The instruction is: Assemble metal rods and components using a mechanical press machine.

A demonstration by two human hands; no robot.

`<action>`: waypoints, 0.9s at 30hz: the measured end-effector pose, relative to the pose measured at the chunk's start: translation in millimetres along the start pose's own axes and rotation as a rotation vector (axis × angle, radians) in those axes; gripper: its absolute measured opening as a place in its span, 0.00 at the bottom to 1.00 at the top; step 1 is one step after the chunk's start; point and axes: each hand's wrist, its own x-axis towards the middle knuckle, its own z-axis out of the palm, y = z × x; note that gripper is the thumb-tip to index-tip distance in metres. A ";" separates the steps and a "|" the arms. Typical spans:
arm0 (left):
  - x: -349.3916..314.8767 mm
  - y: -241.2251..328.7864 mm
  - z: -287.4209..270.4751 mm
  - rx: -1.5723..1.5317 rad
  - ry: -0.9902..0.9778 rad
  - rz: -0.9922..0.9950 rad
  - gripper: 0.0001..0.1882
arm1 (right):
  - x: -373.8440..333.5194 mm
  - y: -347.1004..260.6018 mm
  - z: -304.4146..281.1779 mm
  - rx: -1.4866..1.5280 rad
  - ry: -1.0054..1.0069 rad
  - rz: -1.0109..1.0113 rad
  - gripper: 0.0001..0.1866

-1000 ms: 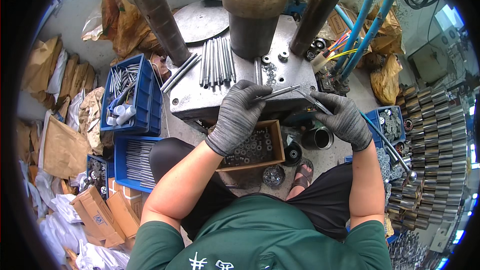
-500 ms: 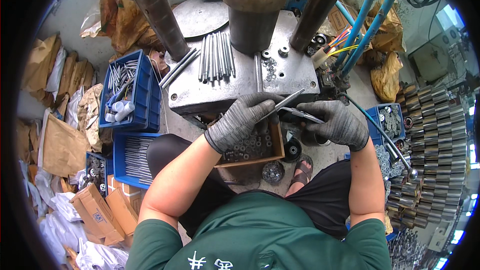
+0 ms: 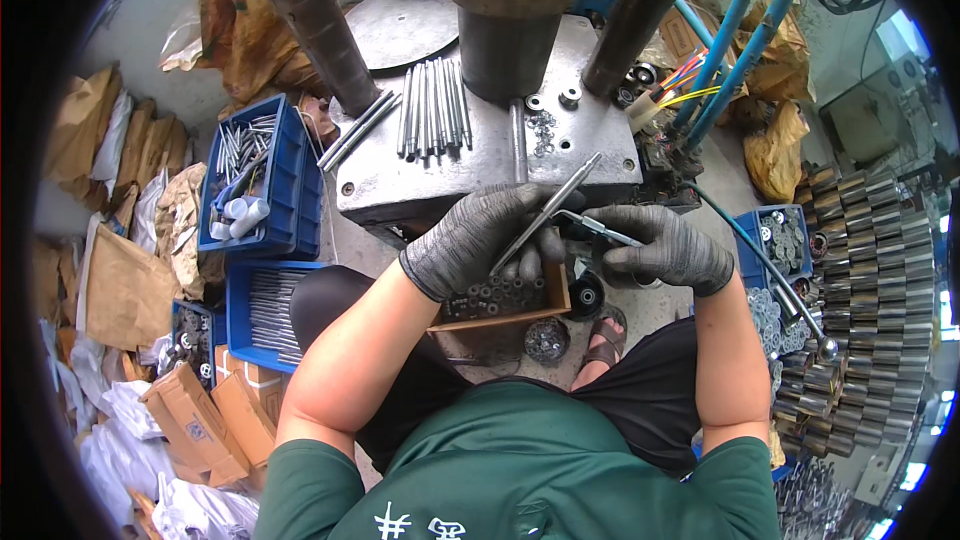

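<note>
Steel rod (image 3: 573, 183): being pinched aslant between thumb and fingers of the gloved left hand (image 3: 480, 238), tilting up toward the right, and reaching with its narrowed upper end over the front edge of the tabletop (image 3: 400, 178), right of its middle. Slim metal tool (image 3: 603, 229) with a bent tip: being clasped between thumb and curled fingers of the gloved right hand (image 3: 665, 246), just in front of that same edge, and pointing its bend at the rod; cannot tell whether touching it. Row of rods (image 3: 432, 108): lying side by side on the left half of the tabletop. Pair of rods (image 3: 360, 130): lying aslant by the left edge, jutting past it. Single rod (image 3: 519, 140): running between the thick metal cylinder (image 3: 510, 50) and the front edge. Two bearings (image 3: 570, 98): resting right of the cylinder, near a scatter of small rings (image 3: 541, 135). Round plate (image 3: 402, 25): lying at the rear left corner. Wooden box (image 3: 500, 322): standing below the hands, in front of the tabletop, holding small bearings (image 3: 495, 292). Blue crate (image 3: 238, 310): standing to the left of the box, holding more rods (image 3: 280, 310).
</note>
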 end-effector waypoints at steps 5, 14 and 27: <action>-11.1 14.3 -13.2 0.292 0.185 0.133 0.29 | 2.0 -2.8 -2.9 0.083 -0.060 0.049 0.31; -34.7 46.4 -112.1 1.626 1.091 0.466 0.28 | 22.3 1.5 0.1 0.010 0.285 -0.147 0.17; -18.8 41.4 -116.8 1.930 1.208 0.431 0.15 | 60.7 21.2 -6.4 -0.353 0.499 -0.199 0.14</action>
